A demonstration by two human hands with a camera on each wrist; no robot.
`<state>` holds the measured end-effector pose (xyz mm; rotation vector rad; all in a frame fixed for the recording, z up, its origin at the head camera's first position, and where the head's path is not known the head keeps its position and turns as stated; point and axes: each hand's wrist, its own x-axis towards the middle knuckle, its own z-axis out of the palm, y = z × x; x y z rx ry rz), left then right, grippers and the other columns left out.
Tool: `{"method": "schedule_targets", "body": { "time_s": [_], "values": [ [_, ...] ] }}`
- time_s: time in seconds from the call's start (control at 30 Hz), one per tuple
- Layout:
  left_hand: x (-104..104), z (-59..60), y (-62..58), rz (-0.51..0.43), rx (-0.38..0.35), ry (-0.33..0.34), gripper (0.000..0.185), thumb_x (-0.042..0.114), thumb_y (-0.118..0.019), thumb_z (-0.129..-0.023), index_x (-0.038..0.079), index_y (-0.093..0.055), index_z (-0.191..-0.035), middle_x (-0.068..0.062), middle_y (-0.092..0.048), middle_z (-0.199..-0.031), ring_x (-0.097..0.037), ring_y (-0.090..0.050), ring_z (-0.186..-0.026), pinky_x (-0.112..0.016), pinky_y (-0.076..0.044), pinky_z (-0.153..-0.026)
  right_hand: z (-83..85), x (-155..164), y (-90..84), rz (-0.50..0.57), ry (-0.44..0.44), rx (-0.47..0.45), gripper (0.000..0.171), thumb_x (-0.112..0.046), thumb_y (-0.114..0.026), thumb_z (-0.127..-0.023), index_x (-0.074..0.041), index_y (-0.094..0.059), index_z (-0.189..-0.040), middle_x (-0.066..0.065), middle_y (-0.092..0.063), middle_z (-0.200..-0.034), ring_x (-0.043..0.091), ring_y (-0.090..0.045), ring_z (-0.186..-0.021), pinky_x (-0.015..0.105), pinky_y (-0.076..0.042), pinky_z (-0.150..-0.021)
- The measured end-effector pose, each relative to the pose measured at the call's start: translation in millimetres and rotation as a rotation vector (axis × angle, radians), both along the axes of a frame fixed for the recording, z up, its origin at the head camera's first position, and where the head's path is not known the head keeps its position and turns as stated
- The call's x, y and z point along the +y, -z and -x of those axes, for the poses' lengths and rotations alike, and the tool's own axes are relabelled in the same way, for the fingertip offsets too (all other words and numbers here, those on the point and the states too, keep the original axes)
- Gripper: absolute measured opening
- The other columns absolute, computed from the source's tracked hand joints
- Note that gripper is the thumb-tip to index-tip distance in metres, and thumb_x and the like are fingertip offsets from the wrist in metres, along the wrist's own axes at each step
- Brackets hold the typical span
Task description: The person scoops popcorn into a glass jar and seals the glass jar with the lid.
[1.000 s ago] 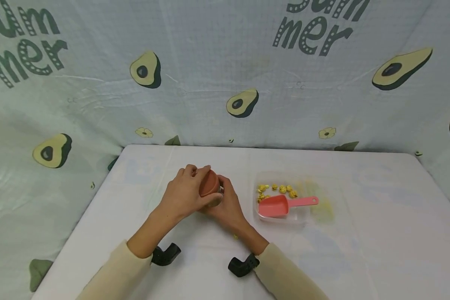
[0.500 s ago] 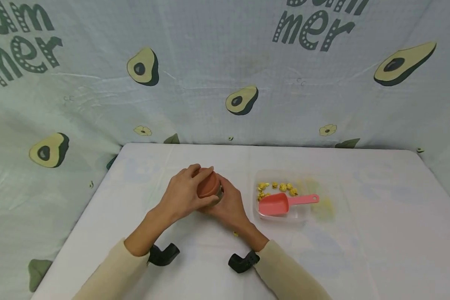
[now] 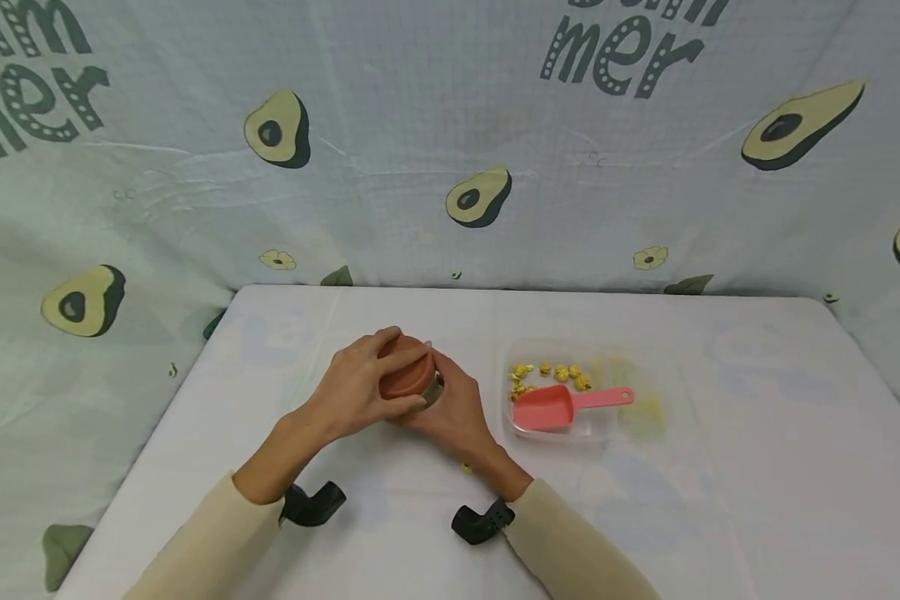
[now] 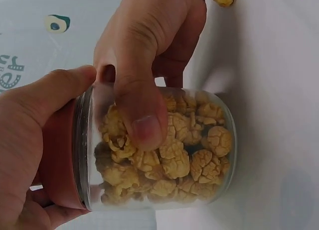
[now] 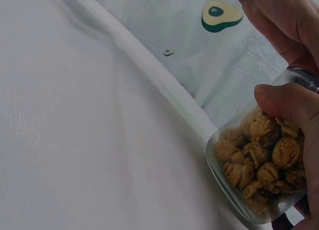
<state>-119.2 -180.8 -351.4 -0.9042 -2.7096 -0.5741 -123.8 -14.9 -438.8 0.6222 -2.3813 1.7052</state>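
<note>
Both hands are on a clear jar (image 4: 169, 160) filled with caramel-coloured popcorn, above the left-middle of the table. Its reddish-brown lid (image 3: 408, 379) sits on the mouth. My left hand (image 3: 352, 383) grips that lid, thumb and fingers spread round its edge. Round the jar's clear body my right hand (image 3: 453, 408) is wrapped; in the left wrist view its thumb (image 4: 144, 120) presses along the side. In the right wrist view the jar's rounded base points at the white tablecloth, and popcorn (image 5: 264, 155) shows through the wall.
Right of the hands stands a clear plastic tub (image 3: 521, 433) with several popcorn pieces (image 3: 562, 373) and a pink scoop (image 3: 547, 408) whose handle reaches over the right rim. One loose popcorn piece (image 3: 467, 467) lies on the table (image 3: 757, 467) by the right forearm. A printed curtain (image 3: 390, 150) hangs behind.
The left hand and the lid have turned a little on the jar and shifted slightly left. The right hand keeps its hold. The head view has shifted slightly; tub and scoop stay put.
</note>
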Motion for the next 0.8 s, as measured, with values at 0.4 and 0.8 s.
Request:
{"method": "schedule_targets", "body": {
  "time_s": [0.4,0.8],
  "values": [
    [2.6,3.1,17.1,-0.039,0.002,-0.009,0.061,0.038,-0.081,-0.075,0.021,-0.061,-0.131,-0.022,-0.048,-0.130,-0.035,-0.053,-0.108,-0.047,-0.054,-0.079,0.6,5.1,7.4,0.005,-0.025,-0.041,0.083,-0.030,-0.084,-0.072,-0.009,-0.043,-0.140,0.003,-0.053,-0.131,0.015,-0.052,-0.116,0.041,-0.048,-0.095],
    [-0.6,-15.2,30.0,0.006,0.134,-0.093,0.080,0.060,-0.065,-0.081,0.014,-0.045,-0.143,-0.017,-0.039,-0.146,-0.041,-0.035,-0.132,-0.059,-0.038,-0.100,-19.1,16.4,-15.2,-0.093,-0.068,0.014,0.098,-0.024,-0.081,-0.078,-0.013,-0.019,-0.152,0.009,-0.031,-0.150,0.022,-0.035,-0.135,0.047,-0.036,-0.106]
  ]
}}
